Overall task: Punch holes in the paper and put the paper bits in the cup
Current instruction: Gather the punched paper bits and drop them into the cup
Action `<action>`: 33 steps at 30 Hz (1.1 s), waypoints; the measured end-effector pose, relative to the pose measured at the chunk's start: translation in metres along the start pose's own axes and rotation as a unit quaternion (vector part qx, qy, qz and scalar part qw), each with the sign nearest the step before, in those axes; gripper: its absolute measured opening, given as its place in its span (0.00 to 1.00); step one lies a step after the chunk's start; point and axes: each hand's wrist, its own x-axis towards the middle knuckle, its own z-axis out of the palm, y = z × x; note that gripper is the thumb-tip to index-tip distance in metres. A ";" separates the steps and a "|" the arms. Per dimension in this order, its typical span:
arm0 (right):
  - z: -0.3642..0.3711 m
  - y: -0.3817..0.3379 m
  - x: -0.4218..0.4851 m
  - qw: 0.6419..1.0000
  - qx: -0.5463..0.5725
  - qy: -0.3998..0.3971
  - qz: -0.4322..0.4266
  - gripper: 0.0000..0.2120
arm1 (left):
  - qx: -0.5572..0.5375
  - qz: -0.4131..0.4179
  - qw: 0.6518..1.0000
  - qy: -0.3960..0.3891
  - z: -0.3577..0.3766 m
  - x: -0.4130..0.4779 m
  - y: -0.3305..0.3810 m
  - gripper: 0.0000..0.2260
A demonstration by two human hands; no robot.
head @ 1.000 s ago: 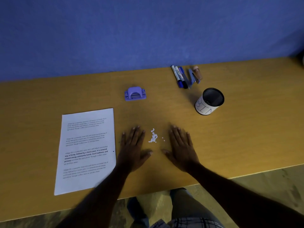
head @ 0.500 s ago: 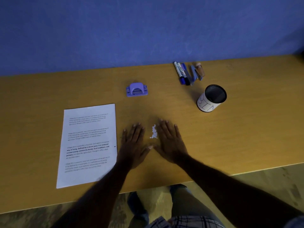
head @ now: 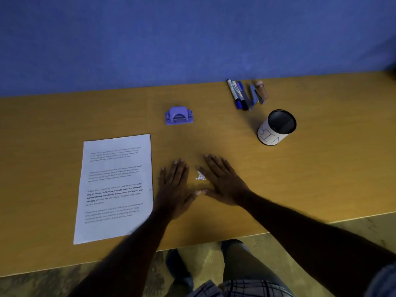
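A small heap of white paper bits (head: 200,176) lies on the wooden table (head: 321,168) between my two hands. My left hand (head: 174,187) lies flat, palm down, just left of the heap. My right hand (head: 222,182) lies flat on the heap's right side, its edge touching the bits; the thumb tips of both hands meet below the heap. The printed white paper (head: 115,187) lies left of my left hand. A purple hole punch (head: 179,115) sits farther back. The black mesh cup (head: 276,127) with a white label stands at the right.
Several markers (head: 237,94), a blue stapler (head: 255,95) and a small brown item (head: 261,88) lie by the blue wall behind the cup. The table's near edge runs just below my forearms; my legs and the floor show under it.
My right hand slid left across the table, sweeping the scattered bits into a tighter heap close to my left hand. My left hand stayed nearly still.
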 end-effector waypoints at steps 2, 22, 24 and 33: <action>0.001 0.001 -0.004 0.999 0.027 0.005 0.031 0.38 | -0.004 0.001 1.000 0.001 0.000 -0.001 -0.001 0.37; -0.009 -0.028 0.002 0.995 0.066 0.030 -0.067 0.25 | -0.091 0.008 0.995 0.028 -0.012 -0.001 -0.008 0.34; -0.013 -0.025 -0.004 0.993 0.050 0.060 -0.091 0.26 | -0.088 0.006 0.996 0.023 -0.014 -0.001 -0.007 0.34; -0.030 -0.024 0.011 0.975 -0.017 0.154 -0.157 0.15 | -0.086 0.001 0.996 0.026 -0.020 0.001 -0.006 0.28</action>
